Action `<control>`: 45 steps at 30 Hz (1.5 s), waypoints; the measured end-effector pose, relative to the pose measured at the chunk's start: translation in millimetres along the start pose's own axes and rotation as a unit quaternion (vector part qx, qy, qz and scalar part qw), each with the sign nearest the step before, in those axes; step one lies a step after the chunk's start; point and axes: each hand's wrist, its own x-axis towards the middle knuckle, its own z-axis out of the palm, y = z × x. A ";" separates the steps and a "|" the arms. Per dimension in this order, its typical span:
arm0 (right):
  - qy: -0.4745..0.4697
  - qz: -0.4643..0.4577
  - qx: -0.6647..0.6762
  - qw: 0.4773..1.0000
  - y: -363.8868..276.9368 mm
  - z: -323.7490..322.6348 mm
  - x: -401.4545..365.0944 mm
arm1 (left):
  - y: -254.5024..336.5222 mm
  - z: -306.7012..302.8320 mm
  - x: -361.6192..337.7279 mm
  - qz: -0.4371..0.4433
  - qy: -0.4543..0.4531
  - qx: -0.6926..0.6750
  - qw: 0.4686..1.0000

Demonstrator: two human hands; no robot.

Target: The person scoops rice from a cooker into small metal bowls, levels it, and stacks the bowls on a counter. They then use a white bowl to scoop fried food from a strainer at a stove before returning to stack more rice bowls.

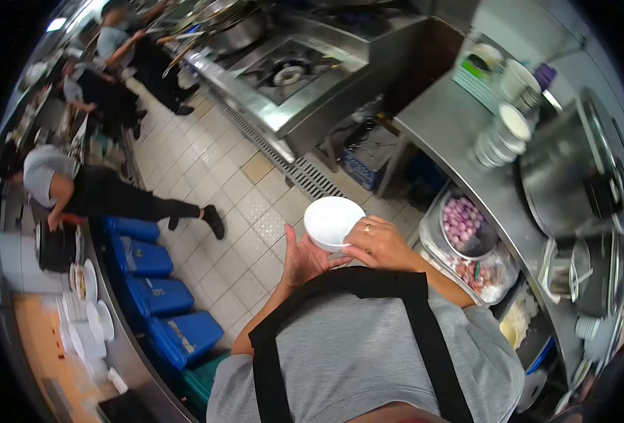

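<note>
A white bowl (333,220) is held in front of my chest, tilted so that its inside shows, with nothing visible in it. My right hand (379,243), with a ring on one finger, grips the bowl's right rim. Palm up, my left hand (303,262) lies just below and left of the bowl, its thumb spread away. Its other fingers run under the bowl and toward my right hand; whether they bear its weight cannot be made out.
A steel counter (432,116) at right carries stacked white bowls (499,137) and a large pot (566,169). Below sits a basin of peeled shallots (462,222). A stove (291,74) stands ahead. Blue bins (185,338) line the left; several people (51,173) work beyond.
</note>
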 end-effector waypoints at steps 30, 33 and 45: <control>-0.089 0.066 0.145 0.983 198.0 242.4 462.3 | 446.4 -162.8 -9.5 0.431 0.261 -0.034 0.863; -0.052 0.100 0.093 0.989 222.1 242.8 492.1 | 517.3 -170.1 16.8 0.437 0.185 -0.011 0.880; 0.121 0.154 -0.146 0.970 372.1 157.4 668.0 | 750.5 -210.4 110.4 0.516 0.105 0.052 0.848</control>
